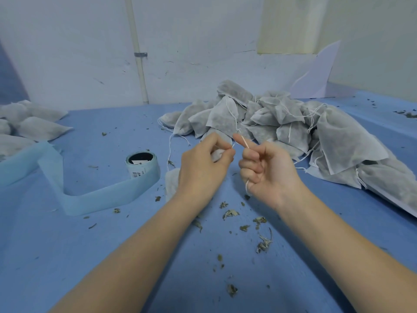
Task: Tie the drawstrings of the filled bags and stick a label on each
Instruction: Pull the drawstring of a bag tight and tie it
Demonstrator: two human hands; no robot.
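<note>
My left hand (203, 166) grips a small white filled bag (172, 184) at its neck, most of the bag hidden under the hand. My right hand (268, 168) holds the bag's white drawstring (244, 143), which runs along its raised index finger and loops round its little finger. The two hands are a few centimetres apart above the blue table (112, 256). A heap of several grey-white filled bags (282, 123) with loose strings lies behind the hands. A roll of pale blue labels (142, 164) stands to the left, its strip (99, 197) trailing out.
More filled bags (29, 125) lie at the far left edge. Dried leaf crumbs (248, 224) are scattered over the table in front of my hands. A white wall with a vertical pipe (140, 64) closes off the back.
</note>
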